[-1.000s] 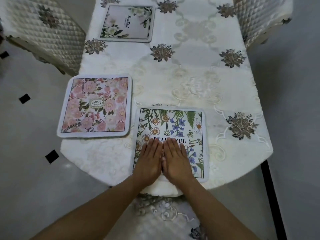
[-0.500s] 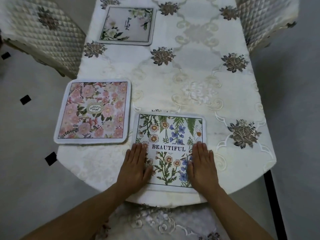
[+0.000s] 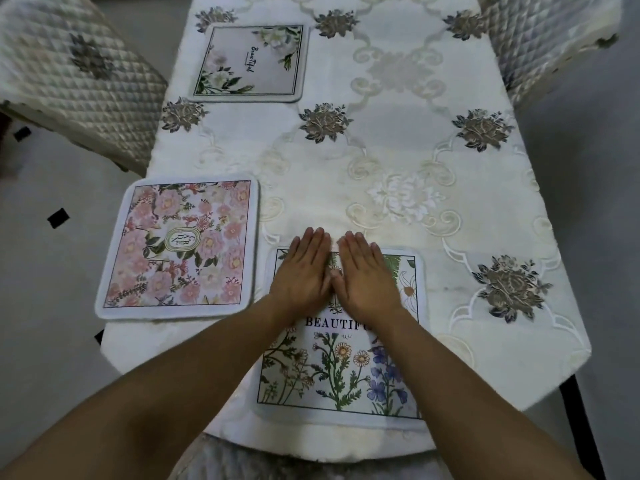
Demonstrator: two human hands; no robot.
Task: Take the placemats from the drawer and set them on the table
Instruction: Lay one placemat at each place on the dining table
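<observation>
Three placemats lie on the table, which has a white embroidered cloth. The nearest, a wildflower placemat reading "BEAUTIFUL", sits at the table's front edge. My left hand and my right hand lie flat side by side on its far half, fingers straight, fingertips reaching past its far edge onto the cloth. A pink rose placemat lies at the left edge. A pale placemat with white flowers lies at the far left.
A quilted chair stands at the table's left, another quilted chair at the far right. Grey floor with small black tiles surrounds the table. A patterned seat shows just below the table's front edge.
Both hands have moved from the wildflower placemat's two sides to its middle and slid forward to its far edge, staying flat. The placemat lies closer to me in view.
</observation>
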